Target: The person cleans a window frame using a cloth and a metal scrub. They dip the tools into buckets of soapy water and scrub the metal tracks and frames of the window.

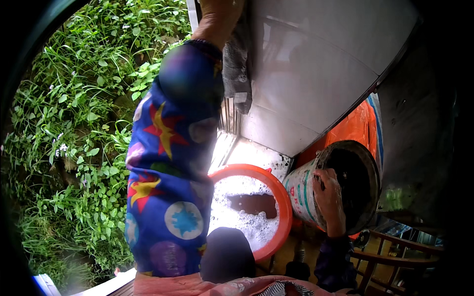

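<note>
My left arm, in a blue sleeve (170,148) printed with stars and round patches, reaches up past the top edge. Only its wrist (218,22) shows there, and the hand is out of view. Below the wrist, a dark grey cloth (237,74) hangs against the tiled wall. My right hand (329,196) grips the near rim of a white plastic bucket (301,192), fingers hooked over its outer side. The bucket is tilted, its inside dark and its contents unclear. Beside it stands an orange-red basin (283,214) of water covered in white suds, with a dark foam-free patch.
White tiles (307,63) cover the wall ahead. Orange plastic sheeting (355,125) lies behind the bucket. A wooden chair (396,259) stands at the lower right. Green weeds (81,148) grow outside on the left. My dark-clothed knee (229,255) is close to the basin.
</note>
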A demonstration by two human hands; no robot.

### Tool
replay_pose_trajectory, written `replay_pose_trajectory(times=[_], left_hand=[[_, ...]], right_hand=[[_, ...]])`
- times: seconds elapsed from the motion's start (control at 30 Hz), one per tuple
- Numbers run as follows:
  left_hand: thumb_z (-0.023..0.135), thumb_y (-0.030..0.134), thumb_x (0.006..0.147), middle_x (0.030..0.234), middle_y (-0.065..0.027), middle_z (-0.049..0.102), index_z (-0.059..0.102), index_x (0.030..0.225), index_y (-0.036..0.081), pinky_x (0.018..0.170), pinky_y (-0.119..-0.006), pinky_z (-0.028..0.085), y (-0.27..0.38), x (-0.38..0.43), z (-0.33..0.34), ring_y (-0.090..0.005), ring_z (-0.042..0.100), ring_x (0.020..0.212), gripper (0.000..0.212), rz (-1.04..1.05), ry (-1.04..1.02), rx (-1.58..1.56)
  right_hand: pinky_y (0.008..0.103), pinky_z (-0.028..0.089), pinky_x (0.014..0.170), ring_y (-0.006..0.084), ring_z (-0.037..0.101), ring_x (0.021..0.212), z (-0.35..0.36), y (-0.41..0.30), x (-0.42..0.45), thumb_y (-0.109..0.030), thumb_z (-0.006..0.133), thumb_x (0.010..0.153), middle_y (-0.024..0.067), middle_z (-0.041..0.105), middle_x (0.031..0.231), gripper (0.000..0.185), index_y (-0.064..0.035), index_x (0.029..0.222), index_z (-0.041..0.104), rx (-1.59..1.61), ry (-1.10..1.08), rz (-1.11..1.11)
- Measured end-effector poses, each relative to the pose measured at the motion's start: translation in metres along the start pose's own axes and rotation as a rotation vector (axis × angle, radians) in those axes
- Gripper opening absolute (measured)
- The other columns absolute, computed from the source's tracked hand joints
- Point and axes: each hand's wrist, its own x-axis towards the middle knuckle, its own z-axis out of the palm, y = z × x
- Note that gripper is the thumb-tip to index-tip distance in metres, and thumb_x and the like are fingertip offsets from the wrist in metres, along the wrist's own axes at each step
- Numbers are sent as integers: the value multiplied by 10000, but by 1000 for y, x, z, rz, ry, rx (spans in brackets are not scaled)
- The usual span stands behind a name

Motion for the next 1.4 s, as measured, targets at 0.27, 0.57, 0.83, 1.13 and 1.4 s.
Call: replay_pose_trajectory(times=[0.27, 0.57, 0.83, 1.13, 1.4], left_hand=[[564, 103, 863, 786, -176, 650, 624, 941, -41, 628, -348, 489, -2, -45, -24, -259, 627, 695, 175, 11, -111, 113], [620, -25, 760, 834, -148, 659, 624, 978, 72, 633, -329, 527, -69, -189, -24, -278, 657, 704, 239, -68, -99, 29], [643, 38, 795, 809, -136, 657, 609, 924, 68, 619, -329, 520, -89, -267, -43, -272, 656, 699, 136, -321, -235, 116], [617, 55, 786, 757, -154, 629, 587, 898, 59, 561, -357, 482, -37, -85, -8, -302, 630, 656, 116, 166, 65, 133], [605, 79, 822, 770, -145, 640, 616, 909, 40, 541, -339, 470, -8, -41, -13, -263, 649, 653, 96, 269, -33, 162]], right_hand=[[408, 454, 756, 383, 542, 882, 3, 4, -2, -43, 564, 822, 201, 533, 958, 163, -8, 980, 579, 31, -13, -2], [406, 442, 723, 364, 537, 838, 7, 8, -5, -22, 581, 797, 183, 531, 906, 162, -6, 958, 569, -11, 17, -55], [421, 451, 728, 376, 544, 858, 6, 9, -1, -52, 583, 798, 186, 546, 912, 180, -28, 976, 576, -37, 25, -98], [400, 446, 736, 343, 550, 843, 7, 9, 0, -65, 577, 821, 168, 558, 903, 134, -23, 948, 585, -22, 33, -38], [418, 456, 742, 380, 552, 856, 12, 21, -3, -63, 575, 815, 184, 578, 873, 125, -32, 931, 608, -16, 74, -48]])
